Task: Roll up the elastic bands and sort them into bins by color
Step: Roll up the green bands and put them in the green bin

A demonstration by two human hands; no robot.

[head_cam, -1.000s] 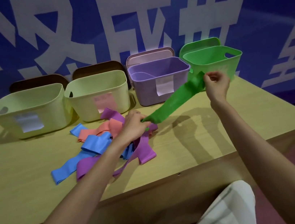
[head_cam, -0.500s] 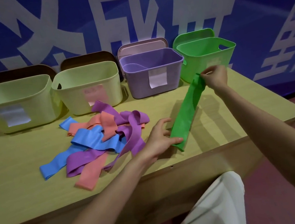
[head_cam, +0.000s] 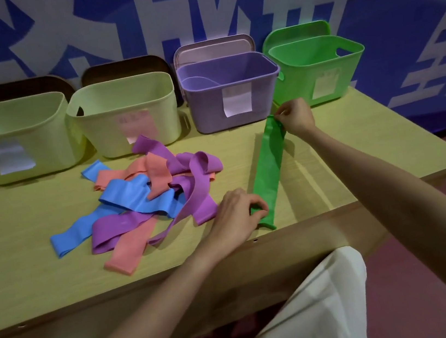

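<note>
- Left hand [head_cam: 239,212] pinches the near end of the green band [head_cam: 269,168], fingers curled over it, close to the near edge of the bench [head_cam: 371,153].
- Right hand [head_cam: 293,117] pinches the far end of the same band, just in front of the green bin [head_cam: 316,69].
- Band lies flat and straight on the bench, running near to far, right of the pile.
- Step in hand, as judged: band is laid out and no coil is visible, so rolling has not yet started.
- Next move likely calls for tucking one end over and rolling it tight along the length while the other end stays pinned; loose tension would let the rubber spring open.
- The roll would then go in the green bin, the far-right one.
- Pile of loose bands [head_cam: 146,199] (blue, purple, salmon) sits left of the left hand, unrolled.
- Purple bin [head_cam: 230,93] and two pale yellow-green bins [head_cam: 123,117] line the far edge; none shows a rolled band.
</note>
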